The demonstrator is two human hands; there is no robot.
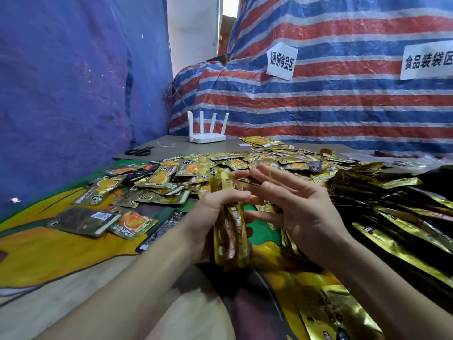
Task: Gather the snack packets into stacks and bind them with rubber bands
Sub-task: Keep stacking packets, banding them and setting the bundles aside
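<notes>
My left hand (208, 217) grips an upright stack of gold snack packets (230, 231) on edge, fingers curled round it. Just to the right of the stack my right hand (289, 204) is held with fingers spread, and a thin yellowish rubber band (269, 179) seems stretched across them, its fingertips close to the stack's top. A big heap of loose gold packets (220, 168) covers the surface behind both hands. Several packets (105, 219) lie singly at the front left.
Bundled dark-and-gold packets (392, 217) pile up at the right. A white router (207, 138) and black scissors (139, 151) lie on the board at the back. Striped tarpaulin (318, 106) with two paper signs walls the rear; blue cloth hangs at the left.
</notes>
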